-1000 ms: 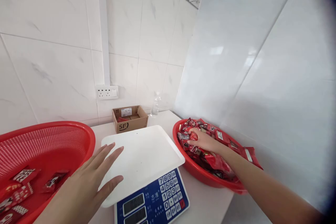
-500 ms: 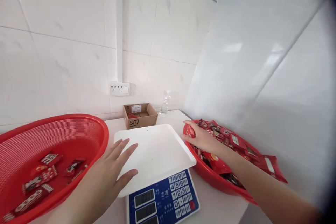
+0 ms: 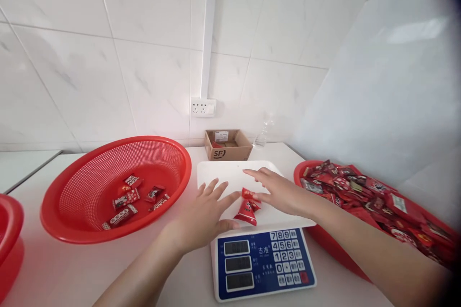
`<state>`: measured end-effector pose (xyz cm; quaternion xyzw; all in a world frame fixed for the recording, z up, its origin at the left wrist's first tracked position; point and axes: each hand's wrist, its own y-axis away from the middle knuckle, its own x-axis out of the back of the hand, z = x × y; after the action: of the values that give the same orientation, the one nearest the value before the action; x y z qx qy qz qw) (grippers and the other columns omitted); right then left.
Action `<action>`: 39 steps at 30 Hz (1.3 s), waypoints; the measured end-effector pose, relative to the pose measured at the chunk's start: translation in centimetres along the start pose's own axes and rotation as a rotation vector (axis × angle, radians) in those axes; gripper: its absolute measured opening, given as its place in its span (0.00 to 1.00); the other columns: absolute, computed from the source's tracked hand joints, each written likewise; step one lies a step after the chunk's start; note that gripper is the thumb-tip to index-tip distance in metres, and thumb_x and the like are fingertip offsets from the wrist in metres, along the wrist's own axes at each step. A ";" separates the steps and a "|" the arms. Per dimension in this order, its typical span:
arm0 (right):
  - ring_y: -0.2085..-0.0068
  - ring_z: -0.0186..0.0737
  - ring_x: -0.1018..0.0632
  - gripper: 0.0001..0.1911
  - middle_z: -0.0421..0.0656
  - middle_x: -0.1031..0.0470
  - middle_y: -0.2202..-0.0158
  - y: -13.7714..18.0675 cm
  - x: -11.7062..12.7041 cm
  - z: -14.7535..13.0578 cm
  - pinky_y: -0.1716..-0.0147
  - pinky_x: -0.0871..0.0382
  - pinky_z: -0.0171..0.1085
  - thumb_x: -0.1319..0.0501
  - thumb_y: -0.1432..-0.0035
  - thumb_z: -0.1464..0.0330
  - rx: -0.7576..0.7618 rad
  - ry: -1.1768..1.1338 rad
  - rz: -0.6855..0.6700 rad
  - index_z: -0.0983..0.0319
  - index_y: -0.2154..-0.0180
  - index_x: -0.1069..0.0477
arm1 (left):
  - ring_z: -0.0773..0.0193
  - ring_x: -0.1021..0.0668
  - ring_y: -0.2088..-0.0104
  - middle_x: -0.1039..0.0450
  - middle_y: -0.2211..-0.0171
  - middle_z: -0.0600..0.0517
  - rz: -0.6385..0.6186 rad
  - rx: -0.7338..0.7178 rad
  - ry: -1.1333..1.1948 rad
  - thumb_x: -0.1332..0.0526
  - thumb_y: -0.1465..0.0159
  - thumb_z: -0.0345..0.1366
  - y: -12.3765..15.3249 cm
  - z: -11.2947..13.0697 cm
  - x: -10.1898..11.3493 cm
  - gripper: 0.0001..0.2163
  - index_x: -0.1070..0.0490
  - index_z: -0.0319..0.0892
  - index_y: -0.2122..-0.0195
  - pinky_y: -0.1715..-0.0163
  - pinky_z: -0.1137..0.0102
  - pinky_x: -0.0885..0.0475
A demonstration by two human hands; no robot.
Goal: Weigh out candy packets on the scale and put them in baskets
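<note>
A white weighing scale (image 3: 230, 175) with a blue keypad front (image 3: 264, 261) stands before me. Small red candy packets (image 3: 247, 212) lie on its white pan between my hands. My left hand (image 3: 207, 211) rests flat on the pan's left part, fingers spread and holding nothing. My right hand (image 3: 279, 192) lies over the pan's right part with fingers stretched out, its thumb side touching a red packet (image 3: 249, 195). A red basin (image 3: 326, 242) heaped with red packets (image 3: 355, 192) is at the right. A red mesh basket (image 3: 90, 172) at the left holds several packets (image 3: 131, 196).
An open cardboard box (image 3: 226, 146) and a clear plastic bottle (image 3: 262, 136) stand at the back by the tiled wall. A wall socket (image 3: 203, 107) is above them. Another red container's edge (image 3: 9, 220) shows at far left. A white panel wall closes the right side.
My right hand came out of the right basin with red packets and moved left onto the scale pan, where the packets now lie. The view swung left; my left hand stayed on the pan.
</note>
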<state>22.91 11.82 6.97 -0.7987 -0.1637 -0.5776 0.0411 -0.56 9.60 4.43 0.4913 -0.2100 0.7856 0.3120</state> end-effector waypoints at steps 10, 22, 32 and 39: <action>0.40 0.49 0.38 0.22 0.45 0.36 0.42 2.5 -1.2 -1.4 0.43 0.44 0.49 0.43 0.45 0.65 0.185 -0.118 -0.171 0.55 0.47 0.33 | 0.47 0.50 0.35 0.44 0.37 0.45 -0.007 -0.119 -0.009 0.47 0.35 0.47 -0.3 1.0 -0.4 0.23 0.42 0.48 0.40 0.39 0.49 0.52; 0.58 0.40 0.26 0.25 0.43 0.27 0.57 2.8 -1.0 -3.9 0.55 0.32 0.44 0.41 0.46 0.57 0.084 -0.776 -0.004 0.56 0.48 0.38 | 0.66 0.27 0.69 0.27 0.68 0.53 0.253 0.064 0.877 0.42 0.37 0.40 -0.8 1.7 -0.3 0.08 0.36 0.44 0.60 0.68 0.70 0.34; 0.69 0.34 0.29 0.30 0.40 0.29 0.66 3.3 -1.0 -4.2 0.70 0.32 0.37 0.42 0.43 0.61 0.019 -0.802 0.030 0.57 0.41 0.47 | 0.67 0.29 0.72 0.29 0.71 0.54 0.156 0.039 1.102 0.40 0.41 0.38 -0.8 2.0 -0.3 0.11 0.39 0.44 0.60 0.69 0.70 0.34; 0.57 0.38 0.25 0.31 0.50 0.34 0.45 2.8 1.3 1.5 0.59 0.29 0.39 0.43 0.44 0.66 -0.142 -0.778 0.188 0.59 0.40 0.48 | 0.52 0.27 0.52 0.28 0.53 0.44 0.244 0.185 0.211 0.47 0.38 0.39 -1.5 0.8 -0.7 0.15 0.33 0.42 0.51 0.55 0.59 0.33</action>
<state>25.49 9.88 8.05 -0.9700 -0.0530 -0.2356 -0.0265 1.21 9.95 4.14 0.4035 -0.1611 0.8808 0.1881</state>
